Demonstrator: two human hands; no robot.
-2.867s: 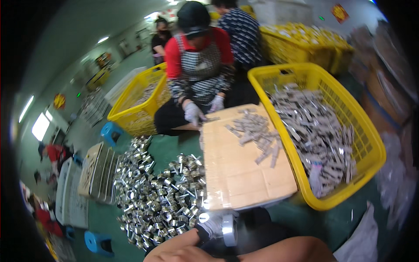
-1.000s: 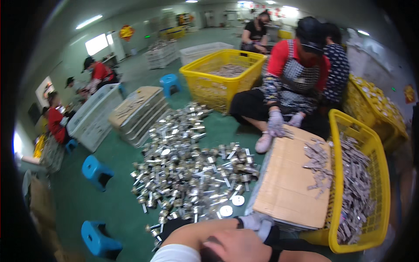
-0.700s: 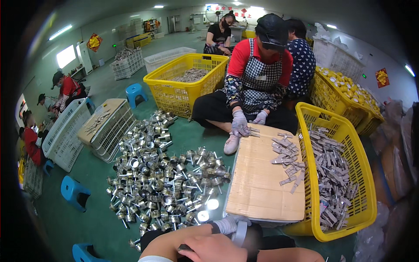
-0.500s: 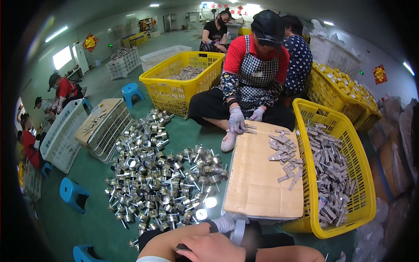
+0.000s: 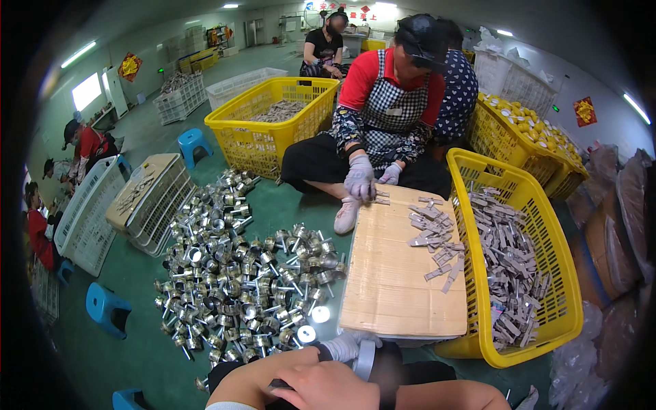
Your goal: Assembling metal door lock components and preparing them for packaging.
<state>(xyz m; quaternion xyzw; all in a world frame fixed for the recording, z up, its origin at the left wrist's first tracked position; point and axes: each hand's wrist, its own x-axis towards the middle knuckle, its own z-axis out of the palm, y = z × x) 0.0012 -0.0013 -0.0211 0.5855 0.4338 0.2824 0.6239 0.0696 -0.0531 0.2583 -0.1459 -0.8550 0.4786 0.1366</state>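
Note:
My left hand, in a pale glove, lies at the near edge of the tan cardboard-topped board. A grey ring-like band is beside it; the glove's fingers are mostly hidden. My right hand is bare and lies across my left forearm, its fingers closed round a small black object whose kind I cannot make out. Just beyond my left forearm spreads a heap of silvery cup-shaped metal parts with stems. Several flat metal pieces lie on the board's right side.
A yellow crate full of flat metal pieces stands right of the board. Across it sits a co-worker in a checked apron, one gloved hand at small pieces on the board. Blue stools, white crates and another yellow crate stand leftward.
The whole view has shifted slightly, so the scene sits further left. My hands keep much the same pose. The co-worker's gloved hand still works at the board's far left corner.

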